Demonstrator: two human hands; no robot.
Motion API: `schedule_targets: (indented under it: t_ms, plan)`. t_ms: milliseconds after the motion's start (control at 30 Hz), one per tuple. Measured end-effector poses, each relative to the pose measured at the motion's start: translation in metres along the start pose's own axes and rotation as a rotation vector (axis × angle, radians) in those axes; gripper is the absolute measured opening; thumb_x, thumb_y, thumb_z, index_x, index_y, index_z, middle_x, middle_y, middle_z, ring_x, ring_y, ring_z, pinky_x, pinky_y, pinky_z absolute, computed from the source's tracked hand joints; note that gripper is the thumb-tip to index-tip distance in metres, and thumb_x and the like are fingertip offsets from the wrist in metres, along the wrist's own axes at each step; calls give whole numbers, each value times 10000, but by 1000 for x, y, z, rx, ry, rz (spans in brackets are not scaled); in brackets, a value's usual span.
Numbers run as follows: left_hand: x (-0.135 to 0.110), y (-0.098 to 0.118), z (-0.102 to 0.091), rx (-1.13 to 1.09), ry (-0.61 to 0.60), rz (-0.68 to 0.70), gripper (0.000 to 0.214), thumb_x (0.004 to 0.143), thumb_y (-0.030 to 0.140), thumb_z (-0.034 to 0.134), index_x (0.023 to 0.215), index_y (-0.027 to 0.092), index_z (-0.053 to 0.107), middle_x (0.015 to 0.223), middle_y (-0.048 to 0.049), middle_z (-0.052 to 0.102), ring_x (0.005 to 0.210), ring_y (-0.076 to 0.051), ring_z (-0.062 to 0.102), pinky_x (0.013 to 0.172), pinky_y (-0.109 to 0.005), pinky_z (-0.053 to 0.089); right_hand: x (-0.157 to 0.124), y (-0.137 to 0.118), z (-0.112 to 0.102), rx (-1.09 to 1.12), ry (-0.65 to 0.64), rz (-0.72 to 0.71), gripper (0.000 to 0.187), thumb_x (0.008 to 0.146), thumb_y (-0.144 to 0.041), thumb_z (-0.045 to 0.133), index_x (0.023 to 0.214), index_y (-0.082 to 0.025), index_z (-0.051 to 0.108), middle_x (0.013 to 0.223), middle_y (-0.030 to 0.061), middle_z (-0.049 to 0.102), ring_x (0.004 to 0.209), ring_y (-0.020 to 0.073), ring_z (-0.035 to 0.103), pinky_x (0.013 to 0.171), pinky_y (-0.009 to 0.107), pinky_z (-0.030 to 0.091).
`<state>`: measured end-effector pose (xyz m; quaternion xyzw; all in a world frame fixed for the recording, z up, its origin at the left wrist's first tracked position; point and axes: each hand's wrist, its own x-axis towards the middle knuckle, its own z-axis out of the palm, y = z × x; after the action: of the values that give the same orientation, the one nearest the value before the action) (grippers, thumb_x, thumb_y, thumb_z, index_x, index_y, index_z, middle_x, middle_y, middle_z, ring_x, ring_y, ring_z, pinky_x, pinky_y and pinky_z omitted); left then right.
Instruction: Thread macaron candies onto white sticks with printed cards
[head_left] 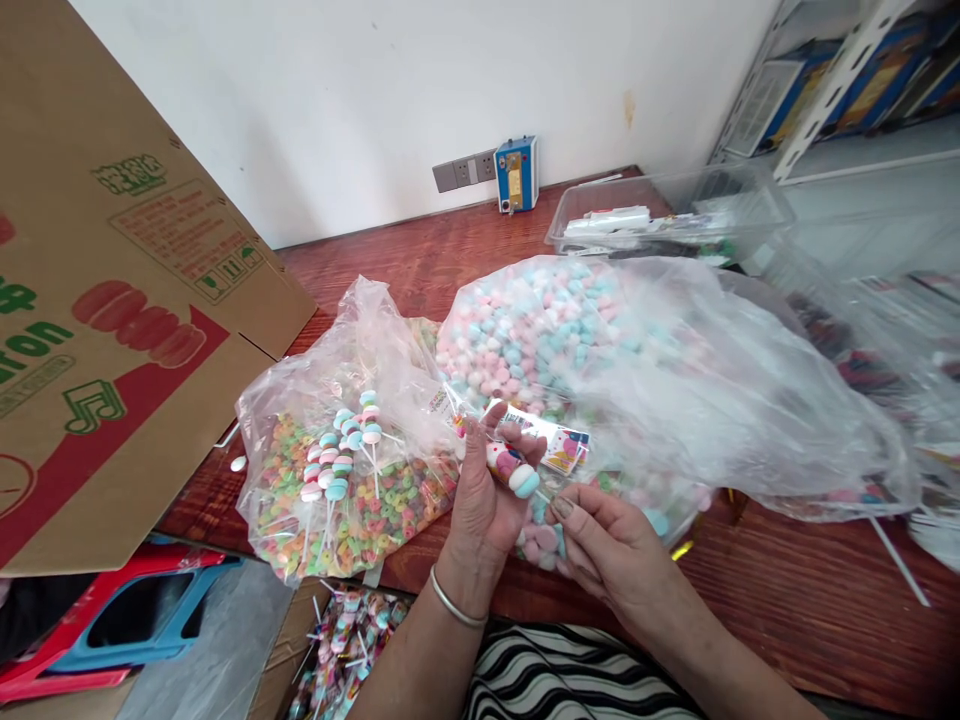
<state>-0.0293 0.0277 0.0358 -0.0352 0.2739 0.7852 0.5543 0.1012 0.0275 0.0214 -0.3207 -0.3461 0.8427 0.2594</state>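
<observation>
A marshmallow lollipop (525, 482) with a blue-and-white end lies in my left hand (484, 500), its upper part covered by a printed wrapper. My left fingers curl loosely around it. With thumb and forefinger, my right hand (619, 550) pinches the thin stick below the blue end. Just behind my left fingers is a printed wrapper (566, 448) with a white label part. Several unwrapped marshmallow lollipops (330, 467) rest to the left, on a clear bag of coloured cereal rings (409, 505). Behind my hands lies a large clear bag of pastel marshmallows (495, 340).
A large cardboard box (150, 250) stands at the left. Below the table edge, another box holds wrapped lollipops (349, 640). A small blue device (517, 175) stands by the wall sockets (465, 170). A clear plastic bin (675, 205) sits at the back right, near a metal shelf (825, 110).
</observation>
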Motion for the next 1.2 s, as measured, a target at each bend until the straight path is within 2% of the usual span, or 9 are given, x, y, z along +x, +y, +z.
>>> schedule_targets:
  t_ms: [100,200,300,400,567,767,967,1133,1200]
  plan:
    - [7,9,1,22,90,114,303,919,398,564,1078,150,632,898,-46,670,793,-137,679,806,-319,577,1,3,-3,-78,1,-64,381,785,-538,700,739,-195,542,596,-10,581,545,116,539,476,215,402]
    - [12,20,3,25,154,180,172,930,286,565,1006,148,633,752,6,609,645,-75,616,703,-228,558,1,0,-5,-264,-17,-130,340,845,-532,626,783,-202,568,659,7,624,581,141,565,491,239,422]
    - [12,26,4,-48,126,123,180,958,285,513,916,145,617,641,47,508,534,-40,528,590,-164,510,-2,-5,-6,-542,-21,-245,294,922,-462,528,782,-208,579,677,6,641,593,147,573,535,254,451]
    - [11,26,4,-107,113,45,235,972,321,481,881,141,601,626,53,474,499,-25,497,550,-141,486,-4,-4,-9,-823,37,-435,224,965,-347,466,826,-216,582,674,2,659,603,154,604,573,257,459]
    - [11,19,5,-141,129,-57,263,984,334,449,880,130,579,625,58,463,468,-9,468,519,-130,474,-4,2,-16,-1315,202,-910,169,963,-206,446,867,-190,584,675,26,652,572,160,605,544,262,407]
    - [8,7,5,-76,139,-21,217,963,332,499,866,150,566,609,70,438,435,-10,423,498,-132,468,-5,0,-10,-1547,228,-1128,233,979,-175,423,821,-183,594,619,30,631,548,173,568,566,288,392]
    - [7,4,4,-41,107,23,221,939,356,537,918,143,595,637,56,466,477,-33,470,514,-156,484,-1,1,-9,-1492,249,-1070,195,989,-193,421,962,-141,607,731,55,683,607,165,622,583,273,428]
    - [3,-3,1,64,40,43,153,868,216,654,993,130,642,704,26,550,606,-69,564,694,-233,552,1,1,-14,-1457,266,-1105,219,973,-180,451,812,-172,599,663,48,666,574,168,605,567,279,415]
    - [1,-6,1,65,13,26,135,854,189,668,975,129,654,663,35,542,580,-62,548,695,-227,547,0,1,-14,-1282,200,-965,209,970,-213,462,813,-183,596,662,37,670,578,164,607,560,270,422]
